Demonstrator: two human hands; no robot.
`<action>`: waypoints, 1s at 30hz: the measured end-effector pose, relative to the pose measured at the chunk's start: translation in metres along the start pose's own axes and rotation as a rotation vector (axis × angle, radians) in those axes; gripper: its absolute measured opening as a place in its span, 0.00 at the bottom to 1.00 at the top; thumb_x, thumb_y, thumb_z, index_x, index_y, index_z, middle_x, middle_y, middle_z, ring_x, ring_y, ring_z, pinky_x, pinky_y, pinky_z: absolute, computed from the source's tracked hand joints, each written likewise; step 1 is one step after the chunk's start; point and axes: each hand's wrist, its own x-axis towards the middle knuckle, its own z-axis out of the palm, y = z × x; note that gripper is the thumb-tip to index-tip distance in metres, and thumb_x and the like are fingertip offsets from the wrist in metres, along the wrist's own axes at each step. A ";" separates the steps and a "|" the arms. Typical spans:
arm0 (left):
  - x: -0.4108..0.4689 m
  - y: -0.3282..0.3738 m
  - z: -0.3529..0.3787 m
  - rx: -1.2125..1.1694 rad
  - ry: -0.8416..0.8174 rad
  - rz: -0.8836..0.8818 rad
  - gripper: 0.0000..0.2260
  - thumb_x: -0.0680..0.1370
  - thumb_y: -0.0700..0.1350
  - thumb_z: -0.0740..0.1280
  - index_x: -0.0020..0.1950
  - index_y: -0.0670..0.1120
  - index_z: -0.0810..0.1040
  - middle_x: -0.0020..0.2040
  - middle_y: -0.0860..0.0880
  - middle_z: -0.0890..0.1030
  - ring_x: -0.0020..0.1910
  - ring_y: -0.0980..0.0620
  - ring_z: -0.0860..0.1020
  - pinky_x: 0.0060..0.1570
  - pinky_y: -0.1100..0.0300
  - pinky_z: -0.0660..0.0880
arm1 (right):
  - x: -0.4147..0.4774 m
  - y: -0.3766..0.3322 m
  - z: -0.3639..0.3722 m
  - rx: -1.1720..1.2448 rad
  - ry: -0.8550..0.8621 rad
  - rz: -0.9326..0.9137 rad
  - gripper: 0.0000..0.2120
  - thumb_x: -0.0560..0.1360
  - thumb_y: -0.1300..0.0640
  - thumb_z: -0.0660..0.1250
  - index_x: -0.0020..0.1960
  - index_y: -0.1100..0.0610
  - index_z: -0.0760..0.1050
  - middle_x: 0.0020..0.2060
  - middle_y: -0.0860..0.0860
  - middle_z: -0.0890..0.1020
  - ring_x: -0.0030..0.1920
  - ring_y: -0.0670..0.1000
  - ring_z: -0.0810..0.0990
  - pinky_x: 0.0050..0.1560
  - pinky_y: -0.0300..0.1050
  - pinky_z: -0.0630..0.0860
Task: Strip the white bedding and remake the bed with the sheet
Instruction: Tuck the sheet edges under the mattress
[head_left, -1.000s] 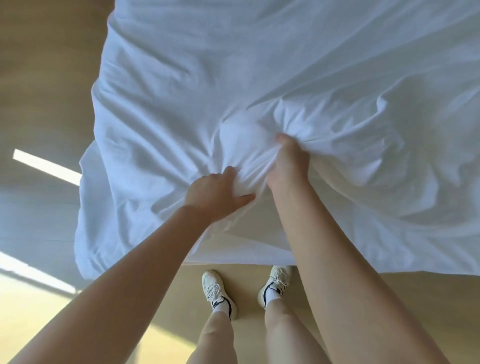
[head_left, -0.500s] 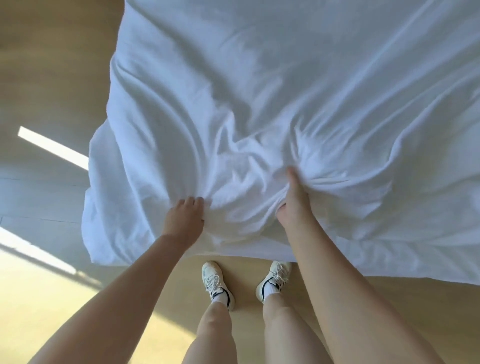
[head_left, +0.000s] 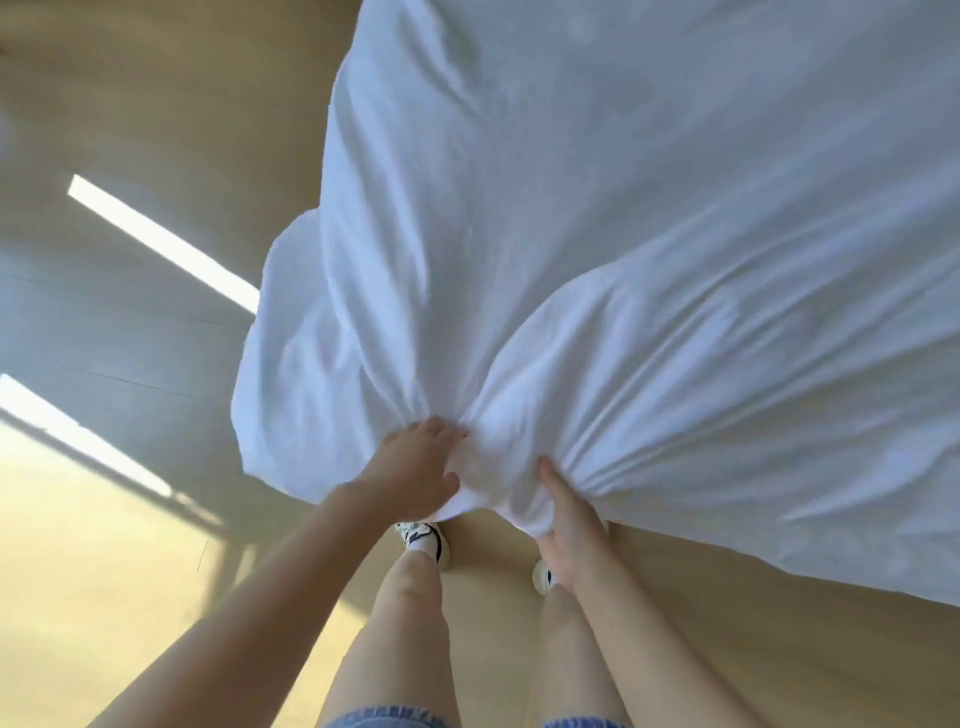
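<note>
The white sheet (head_left: 649, 270) spreads from the near middle of the view out to the far right. It covers whatever lies beneath it, so the bed itself is hidden, and I cannot tell whether this cloth is coming off or going on. Its near edge is gathered into a tight bunch from which folds fan away. The left hand (head_left: 413, 467) grips the left side of that bunch with its fingers curled into the cloth. The right hand (head_left: 566, 519) holds the right side, thumb pressed on top and the other fingers out of sight under the fabric. Because all the pull runs through one gathered point, the sheet would likely drag askew, and the loose left corner, hanging past the edge over the floor (head_left: 130, 597), could slide down and pick up dirt. The bunch hangs just above the left shoe (head_left: 423, 538) and right shoe (head_left: 543, 577), so a slack fold dropping there could catch a foot on a backward step. The right hand's grip is part hidden, and thick folds may slip through it under a hard tug. By count there are one sheet, two hands, both holding it, two shoes, one wooden floor, and two bright bars of light, one far left (head_left: 161, 244) and one nearer (head_left: 78, 431).
</note>
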 end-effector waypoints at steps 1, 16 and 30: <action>0.001 -0.017 0.012 -0.127 0.025 -0.018 0.21 0.78 0.48 0.62 0.72 0.49 0.67 0.67 0.49 0.70 0.66 0.48 0.69 0.64 0.57 0.65 | 0.000 0.016 0.000 0.021 0.046 0.010 0.11 0.78 0.56 0.63 0.59 0.55 0.76 0.54 0.50 0.83 0.50 0.47 0.82 0.44 0.41 0.78; 0.026 -0.157 0.059 -1.244 0.606 -0.909 0.52 0.63 0.62 0.75 0.76 0.43 0.52 0.74 0.42 0.62 0.73 0.44 0.62 0.69 0.50 0.60 | 0.013 0.009 0.049 -0.264 -0.024 0.053 0.16 0.65 0.62 0.73 0.53 0.64 0.81 0.58 0.60 0.80 0.63 0.59 0.75 0.70 0.53 0.65; -0.049 -0.188 0.059 -0.984 0.355 -0.867 0.23 0.77 0.61 0.59 0.33 0.43 0.68 0.30 0.50 0.68 0.31 0.48 0.67 0.32 0.55 0.61 | -0.010 0.029 0.047 -0.105 0.012 0.005 0.20 0.69 0.52 0.66 0.60 0.54 0.78 0.59 0.53 0.81 0.61 0.53 0.77 0.64 0.54 0.69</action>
